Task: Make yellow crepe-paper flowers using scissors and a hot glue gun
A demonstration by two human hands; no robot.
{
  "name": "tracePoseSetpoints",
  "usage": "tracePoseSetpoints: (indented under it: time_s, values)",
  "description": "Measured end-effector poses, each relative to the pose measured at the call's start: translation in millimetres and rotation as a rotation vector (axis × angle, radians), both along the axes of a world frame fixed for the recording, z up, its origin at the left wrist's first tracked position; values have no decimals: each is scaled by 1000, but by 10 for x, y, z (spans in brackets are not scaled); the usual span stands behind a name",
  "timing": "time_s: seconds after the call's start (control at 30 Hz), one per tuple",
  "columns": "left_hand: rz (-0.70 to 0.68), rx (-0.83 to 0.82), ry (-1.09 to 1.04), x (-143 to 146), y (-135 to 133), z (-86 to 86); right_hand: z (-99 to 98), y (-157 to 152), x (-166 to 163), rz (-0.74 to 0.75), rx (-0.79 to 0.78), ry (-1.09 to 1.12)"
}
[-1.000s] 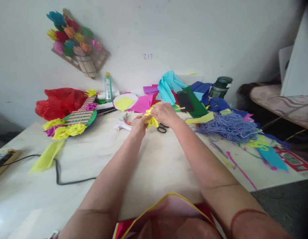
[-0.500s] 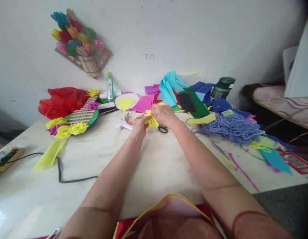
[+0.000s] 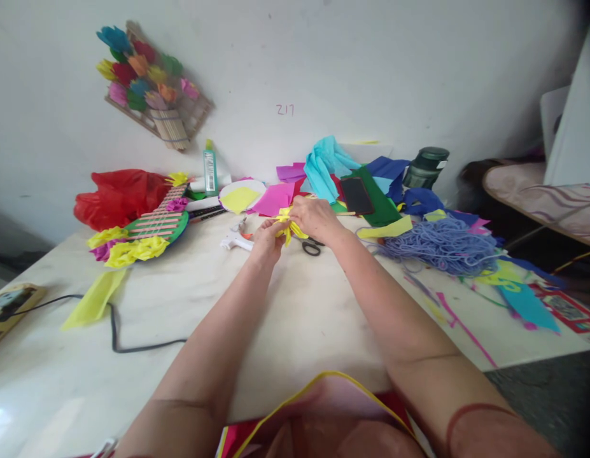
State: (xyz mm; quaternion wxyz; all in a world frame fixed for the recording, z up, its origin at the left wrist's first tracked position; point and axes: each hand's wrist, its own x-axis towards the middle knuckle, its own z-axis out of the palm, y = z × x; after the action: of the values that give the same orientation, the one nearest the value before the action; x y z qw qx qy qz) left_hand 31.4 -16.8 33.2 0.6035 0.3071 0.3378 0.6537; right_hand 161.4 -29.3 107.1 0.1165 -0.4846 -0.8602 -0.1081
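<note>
Both my hands meet over the far middle of the table, closed around a small yellow paper flower (image 3: 286,229). My left hand (image 3: 266,240) pinches its left side. My right hand (image 3: 312,217) wraps over its right side, hiding part of it. Black-handled scissors (image 3: 312,246) lie on the table just beneath my right hand. A white glue gun (image 3: 235,240) lies to the left of my left hand.
A green paper guitar with yellow and pink ruffles (image 3: 144,234) lies left, by a red bag (image 3: 116,193). A glue bottle (image 3: 209,168), paper plate (image 3: 240,194), coloured paper heap (image 3: 352,181), phone (image 3: 356,195), dark jar (image 3: 424,168) and lilac yarn (image 3: 435,245) crowd the back. A black cable (image 3: 114,331) crosses the left.
My hands have stayed in place around the yellow flower, with only small finger shifts. The view has drifted slightly.
</note>
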Motion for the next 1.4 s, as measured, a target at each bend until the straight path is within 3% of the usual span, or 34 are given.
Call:
tracePoseSetpoints:
  time_s: [0.57, 1.4]
  values:
    - [-78, -58, -61, -50, -71, 85, 2, 8, 26, 13, -6, 38]
    - [-104, -6, -41, -107, -52, 86, 78, -19, 82, 12, -3, 11]
